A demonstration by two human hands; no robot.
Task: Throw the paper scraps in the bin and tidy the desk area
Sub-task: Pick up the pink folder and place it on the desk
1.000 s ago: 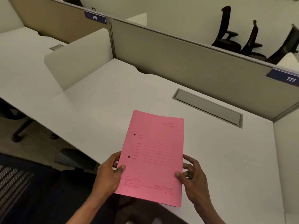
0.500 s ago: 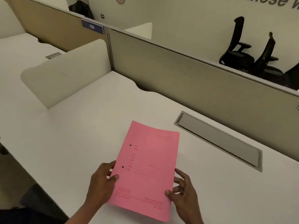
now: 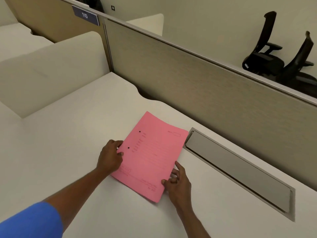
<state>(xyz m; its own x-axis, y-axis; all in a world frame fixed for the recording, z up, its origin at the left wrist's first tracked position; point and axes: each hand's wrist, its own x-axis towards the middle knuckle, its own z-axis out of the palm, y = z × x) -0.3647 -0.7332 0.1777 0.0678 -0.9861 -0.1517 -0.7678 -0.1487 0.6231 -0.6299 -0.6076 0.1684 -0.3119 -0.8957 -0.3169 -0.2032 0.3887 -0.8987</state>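
A pink paper folder (image 3: pixel 151 155) lies flat on the white desk (image 3: pixel 68 143), its far corner close to the grey cable flap. My left hand (image 3: pixel 109 157) grips the folder's left edge, thumb on top beside the two punched holes. My right hand (image 3: pixel 176 184) pinches the near right corner, thumb on the cover and fingers along the edge. No paper scraps and no bin are in view.
A grey cable flap (image 3: pixel 236 169) is set into the desk at the right, along the beige partition (image 3: pixel 205 83). A white side divider (image 3: pixel 51 73) stands at the left. Two black office chairs (image 3: pixel 274 55) sit beyond the partition.
Both hands have carried the pink folder forward from the desk's near edge and laid it flat deeper on the desk, beside the cable flap. The camera has moved forward too.
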